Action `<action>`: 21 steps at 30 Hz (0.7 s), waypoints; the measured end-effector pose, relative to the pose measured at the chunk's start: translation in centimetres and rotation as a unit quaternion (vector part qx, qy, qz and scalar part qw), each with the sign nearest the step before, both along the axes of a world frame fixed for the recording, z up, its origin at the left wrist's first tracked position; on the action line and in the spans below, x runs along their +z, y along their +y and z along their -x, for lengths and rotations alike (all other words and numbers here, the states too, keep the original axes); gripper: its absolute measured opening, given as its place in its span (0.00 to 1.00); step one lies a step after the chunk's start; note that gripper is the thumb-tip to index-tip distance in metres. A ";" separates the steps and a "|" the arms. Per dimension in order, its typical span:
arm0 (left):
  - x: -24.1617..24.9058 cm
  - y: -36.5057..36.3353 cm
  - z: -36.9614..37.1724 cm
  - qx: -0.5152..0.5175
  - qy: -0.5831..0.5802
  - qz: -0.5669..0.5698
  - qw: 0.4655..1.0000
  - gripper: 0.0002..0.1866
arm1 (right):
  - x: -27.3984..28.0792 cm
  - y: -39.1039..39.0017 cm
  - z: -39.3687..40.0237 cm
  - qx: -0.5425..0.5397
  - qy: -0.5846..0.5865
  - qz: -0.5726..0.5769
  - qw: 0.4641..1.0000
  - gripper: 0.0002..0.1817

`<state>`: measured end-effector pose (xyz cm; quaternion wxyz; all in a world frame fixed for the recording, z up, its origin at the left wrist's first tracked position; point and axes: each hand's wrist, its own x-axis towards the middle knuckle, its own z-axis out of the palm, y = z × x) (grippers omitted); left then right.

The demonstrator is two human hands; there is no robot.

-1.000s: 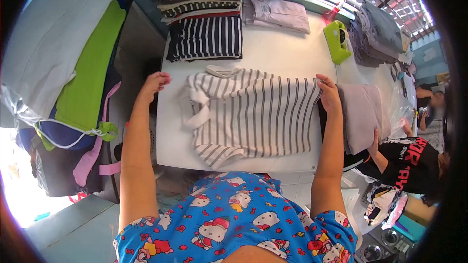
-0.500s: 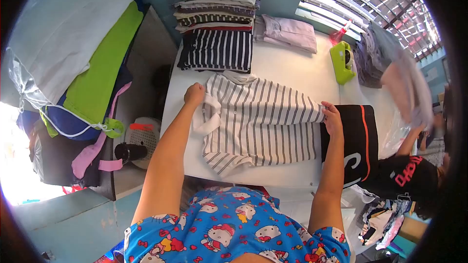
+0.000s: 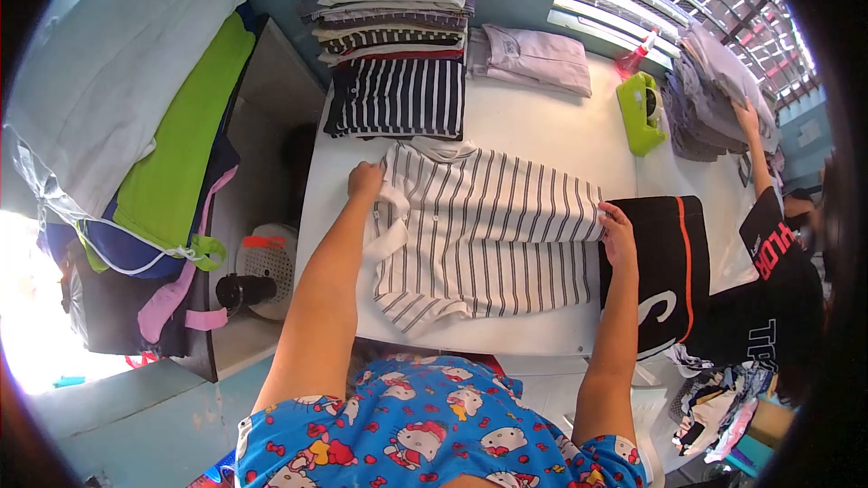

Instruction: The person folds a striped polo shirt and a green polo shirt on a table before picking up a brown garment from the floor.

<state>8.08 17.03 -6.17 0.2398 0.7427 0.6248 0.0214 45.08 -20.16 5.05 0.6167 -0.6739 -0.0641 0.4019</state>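
Note:
A white shirt with dark stripes lies sideways on the white table, its collar toward the back and its far long side folded inward. My left hand is closed on the shirt at its left shoulder, beside the white-banded sleeve. At the right end, my right hand pinches the hem between thumb and fingers. Under that end lies a black cloth with an orange stripe.
Folded shirts are stacked behind, beside a folded pinkish shirt. A green tape dispenser and a red spray bottle stand at the back right. Another person's hand touches a grey clothes pile. Bagged cloth leans at left.
The other person's pinkish garment, swinging in the air before, now rests on the grey pile at right. My hands keep their hold on the striped shirt, almost unmoved.

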 end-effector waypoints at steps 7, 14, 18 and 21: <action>5.1 -2.8 -0.9 -0.037 0.044 -0.045 0.997 0.12 | 0.2 0.3 0.1 0.002 0.008 -0.006 1.000 0.13; 2.6 -0.9 2.8 -0.020 -0.148 0.010 0.989 0.10 | 0.0 -0.4 -0.2 -0.014 0.027 -0.058 0.998 0.12; 4.5 -1.3 5.4 -0.052 -0.229 0.087 0.968 0.09 | 0.6 -0.6 0.2 -0.033 0.038 -0.038 0.998 0.12; 3.5 -1.4 6.4 -0.021 -0.327 0.168 0.930 0.12 | -0.2 -0.6 -0.3 -0.020 0.030 -0.053 0.998 0.13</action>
